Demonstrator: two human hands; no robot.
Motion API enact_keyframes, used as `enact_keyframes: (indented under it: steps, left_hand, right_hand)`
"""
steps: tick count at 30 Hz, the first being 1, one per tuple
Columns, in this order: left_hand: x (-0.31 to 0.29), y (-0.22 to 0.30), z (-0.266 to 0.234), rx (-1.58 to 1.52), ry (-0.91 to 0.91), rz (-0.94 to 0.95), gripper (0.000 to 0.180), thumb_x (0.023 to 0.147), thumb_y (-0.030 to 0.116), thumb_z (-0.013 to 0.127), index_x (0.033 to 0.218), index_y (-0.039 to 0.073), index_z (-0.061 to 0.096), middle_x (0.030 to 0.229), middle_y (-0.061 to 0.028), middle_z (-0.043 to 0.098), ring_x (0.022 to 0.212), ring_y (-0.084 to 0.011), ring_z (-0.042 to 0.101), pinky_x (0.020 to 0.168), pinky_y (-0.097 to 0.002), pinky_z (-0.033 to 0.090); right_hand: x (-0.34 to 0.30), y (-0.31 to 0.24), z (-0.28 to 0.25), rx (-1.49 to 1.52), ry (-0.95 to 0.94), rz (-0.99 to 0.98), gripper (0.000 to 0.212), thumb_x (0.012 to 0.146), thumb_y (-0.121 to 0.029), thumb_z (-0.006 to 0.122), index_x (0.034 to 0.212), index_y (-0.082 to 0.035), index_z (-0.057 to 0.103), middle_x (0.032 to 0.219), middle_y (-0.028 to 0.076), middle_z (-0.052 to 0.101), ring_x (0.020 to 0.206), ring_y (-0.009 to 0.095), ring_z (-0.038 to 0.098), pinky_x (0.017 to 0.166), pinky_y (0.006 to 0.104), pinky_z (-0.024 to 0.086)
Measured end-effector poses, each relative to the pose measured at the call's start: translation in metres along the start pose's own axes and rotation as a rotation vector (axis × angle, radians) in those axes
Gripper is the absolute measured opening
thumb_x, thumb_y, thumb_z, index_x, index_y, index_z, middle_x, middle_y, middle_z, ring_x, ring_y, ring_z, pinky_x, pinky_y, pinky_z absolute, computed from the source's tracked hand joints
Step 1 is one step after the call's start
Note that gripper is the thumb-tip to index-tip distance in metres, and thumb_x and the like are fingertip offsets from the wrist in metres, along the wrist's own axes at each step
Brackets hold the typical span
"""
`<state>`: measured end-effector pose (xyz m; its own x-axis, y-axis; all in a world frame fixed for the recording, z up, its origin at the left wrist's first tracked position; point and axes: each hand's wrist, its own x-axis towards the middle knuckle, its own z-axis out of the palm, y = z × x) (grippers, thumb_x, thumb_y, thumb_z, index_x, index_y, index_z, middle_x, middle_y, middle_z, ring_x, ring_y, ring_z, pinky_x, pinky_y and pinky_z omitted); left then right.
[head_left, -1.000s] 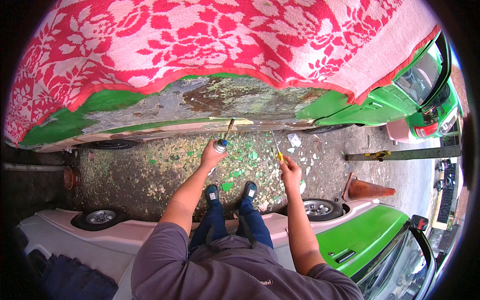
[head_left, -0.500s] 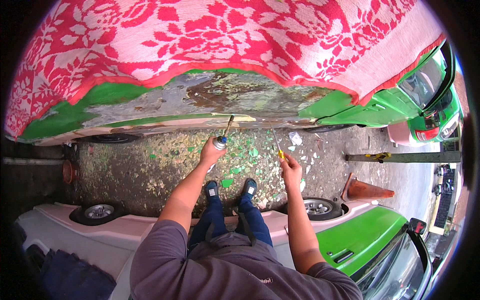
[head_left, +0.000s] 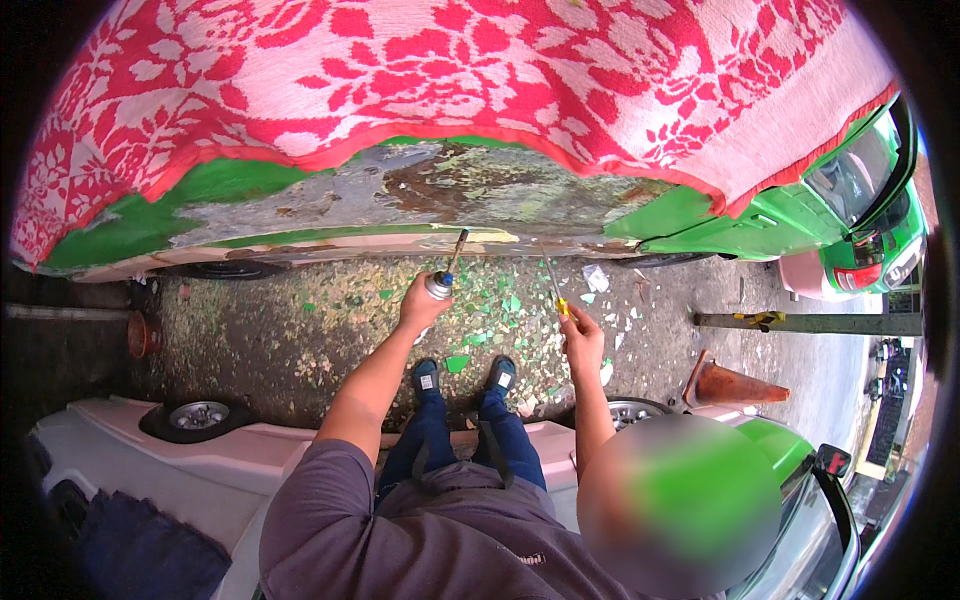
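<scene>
Ahead of left hand [head_left: 419,308] and right hand [head_left: 583,340], scarred car panel [head_left: 450,190]. Left closed around torch can [head_left: 438,287], nozzle [head_left: 457,253] toward panel; right pinching yellow-handled tool [head_left: 561,304], tip near panel, contact unclear. Grips unchanged from second ago; work apparently staying on same area.

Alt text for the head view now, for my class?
A person's left hand holds a nozzled canister, the right hand a yellow-handled tool, facing a patchy green car draped with a red floral cloth; chips litter the ground.
</scene>
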<state>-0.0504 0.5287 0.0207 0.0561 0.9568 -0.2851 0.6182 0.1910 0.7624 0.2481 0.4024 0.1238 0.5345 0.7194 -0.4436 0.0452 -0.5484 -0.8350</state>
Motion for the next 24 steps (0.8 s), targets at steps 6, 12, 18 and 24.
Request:
enact_keyframes:
  steps: [6, 12, 18, 24]
  left_hand:
    - [-0.008, -0.002, -0.011, -0.099, -0.003, 0.0, 0.068, 0.064, 0.023, 0.088, 0.121, 0.006, 0.054, 0.106, -0.0141, 0.068, 0.098, -0.0279, 0.066, 0.085, -0.0385, 0.051]
    - [-0.017, 0.0, -0.03, -0.005, 0.05, -0.02, 0.068, 0.065, 0.021, 0.087, 0.121, 0.004, 0.053, 0.105, -0.0134, 0.068, 0.096, -0.0261, 0.066, 0.085, -0.0373, 0.051]
    - [-0.022, -0.019, -0.043, -0.107, 0.08, 0.037, 0.066, 0.066, 0.021, 0.087, 0.12, 0.006, 0.053, 0.106, -0.0137, 0.067, 0.097, -0.0269, 0.066, 0.085, -0.0377, 0.051]
    - [-0.036, -0.01, -0.069, -0.038, 0.064, -0.018, 0.071, 0.064, 0.026, 0.087, 0.121, 0.004, 0.053, 0.108, -0.0161, 0.066, 0.1, -0.0318, 0.065, 0.087, -0.0403, 0.051]
  right_hand:
    - [0.007, -0.002, 0.017, -0.13, 0.004, -0.201, 0.039, 0.085, -0.023, 0.07, 0.12, -0.009, 0.068, 0.096, 0.016, 0.073, 0.086, 0.025, 0.07, 0.078, 0.0352, 0.053]
    - [0.019, -0.033, 0.04, -0.387, -0.041, -0.273, 0.041, 0.082, -0.025, 0.071, 0.121, -0.015, 0.068, 0.097, 0.022, 0.071, 0.09, 0.034, 0.07, 0.08, 0.0395, 0.053]
    - [0.04, -0.054, 0.073, -0.654, -0.104, -0.497, 0.035, 0.082, -0.021, 0.068, 0.117, -0.016, 0.067, 0.097, 0.023, 0.068, 0.086, 0.041, 0.066, 0.076, 0.0483, 0.053]
    - [0.038, -0.084, 0.078, -0.848, -0.129, -0.595, 0.033, 0.085, -0.02, 0.066, 0.118, -0.018, 0.067, 0.096, 0.02, 0.065, 0.082, 0.04, 0.066, 0.072, 0.048, 0.055]
